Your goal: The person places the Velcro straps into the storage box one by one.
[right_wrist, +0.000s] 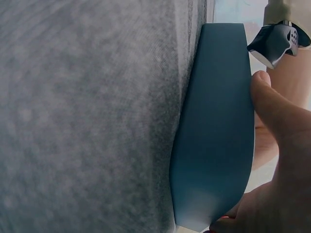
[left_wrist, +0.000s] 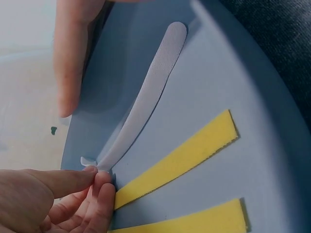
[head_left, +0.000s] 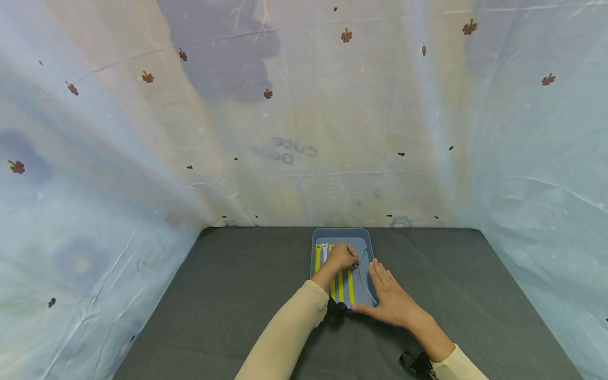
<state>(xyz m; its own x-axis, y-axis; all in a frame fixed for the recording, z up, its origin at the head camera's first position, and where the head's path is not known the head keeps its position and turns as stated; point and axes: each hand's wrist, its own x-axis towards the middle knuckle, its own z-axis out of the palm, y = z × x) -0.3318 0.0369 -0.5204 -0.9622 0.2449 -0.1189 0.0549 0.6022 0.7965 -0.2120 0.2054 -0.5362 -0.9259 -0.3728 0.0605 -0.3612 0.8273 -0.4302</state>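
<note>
A blue-grey tray [head_left: 341, 232] lies on the dark table, with several yellow strips [head_left: 351, 287] side by side in it and a white strip [head_left: 325, 252] among them. Reaching in from the left, my left hand [head_left: 344, 256] pinches one end of another white fabric strap [left_wrist: 153, 85] between thumb and fingertips. That strap runs in a curve along the tray's right side, its rounded end free. My right hand [head_left: 391, 298] rests against the tray's right wall with straight fingers, its thumb at the near edge. The right wrist view shows the thumb on the rim.
Grey cloth [head_left: 256, 274] covers the table around the tray. Pale patterned sheeting [head_left: 304, 195] hangs behind it and on both sides. A black wrist device [head_left: 418, 365] sits at the right sleeve, and another [head_left: 336, 306] by the left wrist, close to the tray's near edge.
</note>
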